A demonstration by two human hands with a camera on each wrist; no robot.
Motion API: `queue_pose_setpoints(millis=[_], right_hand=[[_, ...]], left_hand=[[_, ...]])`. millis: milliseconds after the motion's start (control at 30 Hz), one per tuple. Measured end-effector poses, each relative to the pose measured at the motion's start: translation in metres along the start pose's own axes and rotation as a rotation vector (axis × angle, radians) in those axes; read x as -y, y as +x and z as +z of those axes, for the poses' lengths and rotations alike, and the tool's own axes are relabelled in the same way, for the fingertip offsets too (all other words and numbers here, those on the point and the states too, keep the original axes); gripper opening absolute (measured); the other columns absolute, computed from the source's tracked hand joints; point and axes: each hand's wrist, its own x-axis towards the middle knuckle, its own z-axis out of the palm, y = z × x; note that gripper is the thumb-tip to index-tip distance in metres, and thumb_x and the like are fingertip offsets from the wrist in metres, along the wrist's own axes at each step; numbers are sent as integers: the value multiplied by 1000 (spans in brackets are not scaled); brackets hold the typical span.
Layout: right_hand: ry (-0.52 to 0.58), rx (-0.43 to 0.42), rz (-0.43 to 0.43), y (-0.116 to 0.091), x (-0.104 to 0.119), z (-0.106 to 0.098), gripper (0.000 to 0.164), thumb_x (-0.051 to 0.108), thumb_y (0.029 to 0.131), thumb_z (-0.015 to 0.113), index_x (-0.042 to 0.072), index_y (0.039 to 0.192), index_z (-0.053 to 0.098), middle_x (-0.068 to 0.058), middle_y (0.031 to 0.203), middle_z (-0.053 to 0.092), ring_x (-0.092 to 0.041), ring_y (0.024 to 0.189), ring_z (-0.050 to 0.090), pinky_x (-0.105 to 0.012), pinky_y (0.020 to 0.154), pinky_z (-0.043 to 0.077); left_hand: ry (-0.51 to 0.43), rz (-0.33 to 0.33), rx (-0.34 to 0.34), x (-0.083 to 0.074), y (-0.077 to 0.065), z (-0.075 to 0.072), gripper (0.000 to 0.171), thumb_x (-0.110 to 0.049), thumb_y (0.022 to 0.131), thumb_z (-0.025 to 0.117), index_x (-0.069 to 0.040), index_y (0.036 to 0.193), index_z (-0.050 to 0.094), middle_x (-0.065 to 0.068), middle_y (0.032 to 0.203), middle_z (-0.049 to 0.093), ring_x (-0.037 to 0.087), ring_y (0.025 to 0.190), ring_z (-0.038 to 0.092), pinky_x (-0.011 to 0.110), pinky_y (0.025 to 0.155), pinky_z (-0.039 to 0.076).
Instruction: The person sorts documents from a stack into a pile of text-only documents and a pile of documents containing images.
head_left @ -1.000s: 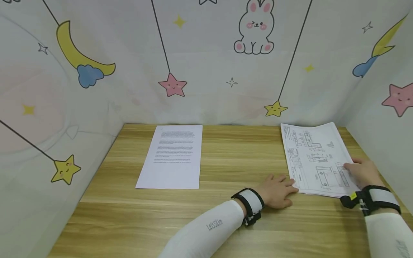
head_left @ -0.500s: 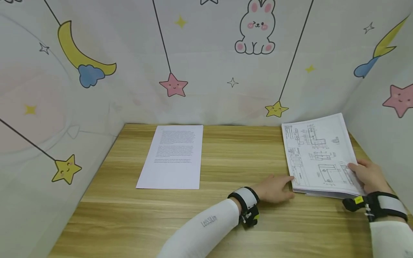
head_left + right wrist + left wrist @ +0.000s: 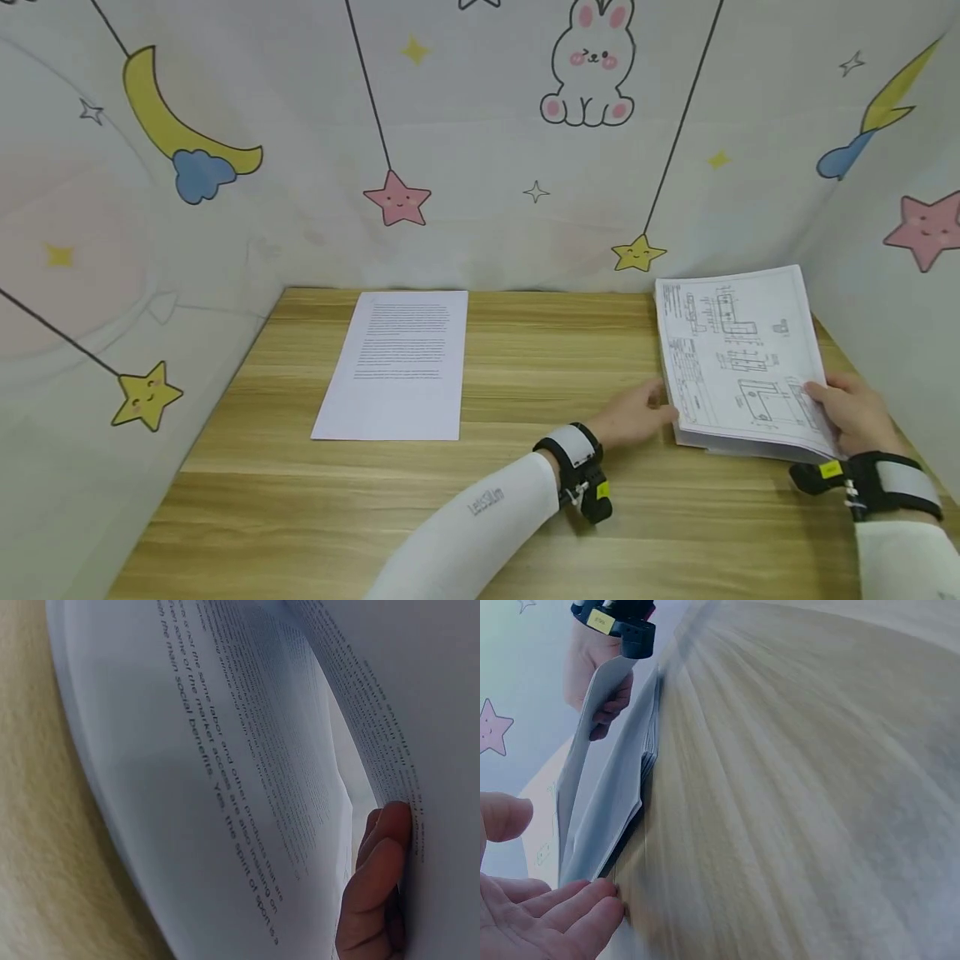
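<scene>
At the right of the table lies a stack of papers [image 3: 738, 350], its top sheet printed with technical drawings. My right hand [image 3: 862, 408] pinches the upper sheets at their right edge, thumb on top and fingers [image 3: 371, 885] beneath. Those sheets are lifted off the lower papers [image 3: 619, 795], leaving a gap between the two layers. Printed text shows on the lower layer in the right wrist view. My left hand [image 3: 630, 414] is at the stack's left edge, its fingers [image 3: 585, 911] extended against the paper edges and its thumb held apart.
A separate sheet of typed text [image 3: 390, 367] lies on the left of the wooden table [image 3: 300, 517]. White cloth walls [image 3: 480, 125] with cartoon prints stand behind and at both sides, the right one close to my right hand.
My right hand has raised the upper sheets, opening a gap above the lower papers. My left hand has gone from lying flat on the table to turned sideways at the stack's left edge.
</scene>
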Motion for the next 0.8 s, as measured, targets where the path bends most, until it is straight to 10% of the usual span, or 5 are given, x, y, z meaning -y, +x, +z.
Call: queue_pose_setpoints(millis=[233,433,800], right_hand=[[7,11,-13,-1,-2,3,68,35,105,38,-2,157,15,-28,142,41,-11,83,54,-27,66,50],[14,16,-36,-2,-2,6,68,35,105,38,-4,156,17,-26,136,46,-7,78,55,-27,66,52],[66,26,26,-1,-5,11,70,36,105,39,3,159,8,-27,155,30,-22,103,49,-27,73,46]], left_hand=[[-110,-66,-47,-3,11,5,49,-33,99,55,-20,146,50,3,128,67,9,109,62,22,89,49],[-442,-168,-133,-7,18,13,39,-19,97,59,-4,132,60,7,93,71,14,82,66,35,82,59],[-634,-185,-174,-11,27,20,51,-7,93,63,-8,141,45,12,95,72,29,80,71,43,73,60]])
